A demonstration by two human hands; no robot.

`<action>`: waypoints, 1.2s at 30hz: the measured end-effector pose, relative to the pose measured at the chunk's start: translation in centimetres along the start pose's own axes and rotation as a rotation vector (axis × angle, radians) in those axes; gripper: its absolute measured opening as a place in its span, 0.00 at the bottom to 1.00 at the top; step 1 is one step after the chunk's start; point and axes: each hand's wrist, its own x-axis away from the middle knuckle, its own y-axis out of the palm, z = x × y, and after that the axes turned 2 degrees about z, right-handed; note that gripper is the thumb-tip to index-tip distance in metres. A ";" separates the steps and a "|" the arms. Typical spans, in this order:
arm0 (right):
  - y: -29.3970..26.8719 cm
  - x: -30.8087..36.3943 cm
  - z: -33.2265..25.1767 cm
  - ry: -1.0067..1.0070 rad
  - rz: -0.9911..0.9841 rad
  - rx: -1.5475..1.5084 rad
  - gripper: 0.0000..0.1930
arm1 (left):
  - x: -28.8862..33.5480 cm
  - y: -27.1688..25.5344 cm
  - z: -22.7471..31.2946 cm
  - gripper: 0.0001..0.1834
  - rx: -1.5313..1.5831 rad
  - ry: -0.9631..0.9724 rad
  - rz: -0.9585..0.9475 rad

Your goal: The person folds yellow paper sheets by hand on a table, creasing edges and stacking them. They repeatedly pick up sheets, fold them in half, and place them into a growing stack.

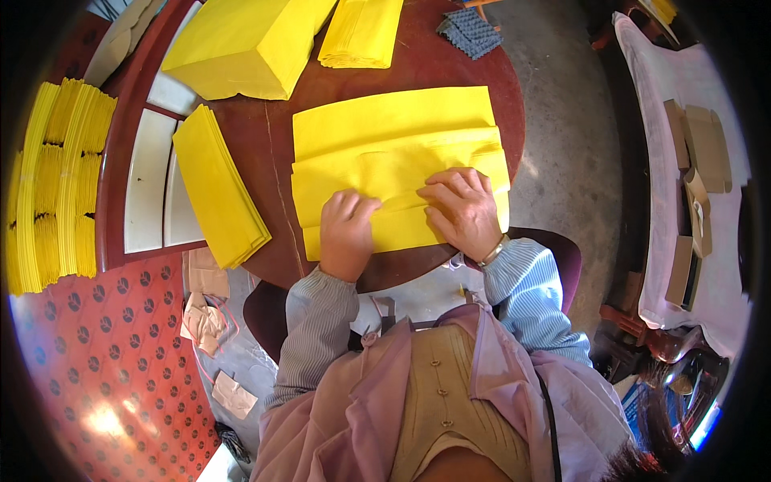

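In front of me on the round red-brown table lies a folded yellow sheet, its layers stacked in crosswise bands. I cannot tell whether it is paper or cloth. My left hand is on its near left part, fingers curled and drawn together at a layer of the sheet. My right hand rests on the right part with its fingers stretched out and the thumb apart. Between the hands, the middle layer bulges slightly. A narrow folded yellow stack lies on the table to the left.
Toward the back stand a large yellow block-shaped stack and a smaller folded pile. A blue-grey textured cloth lies at the far edge. Tall yellow stacks are at far left. Brown cardboard pieces lie on a covered table at right.
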 end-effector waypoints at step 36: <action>-3.0 3.1 6.1 0.332 0.238 0.203 0.09 | 0.8 -2.3 -1.9 0.17 -0.324 -0.225 0.124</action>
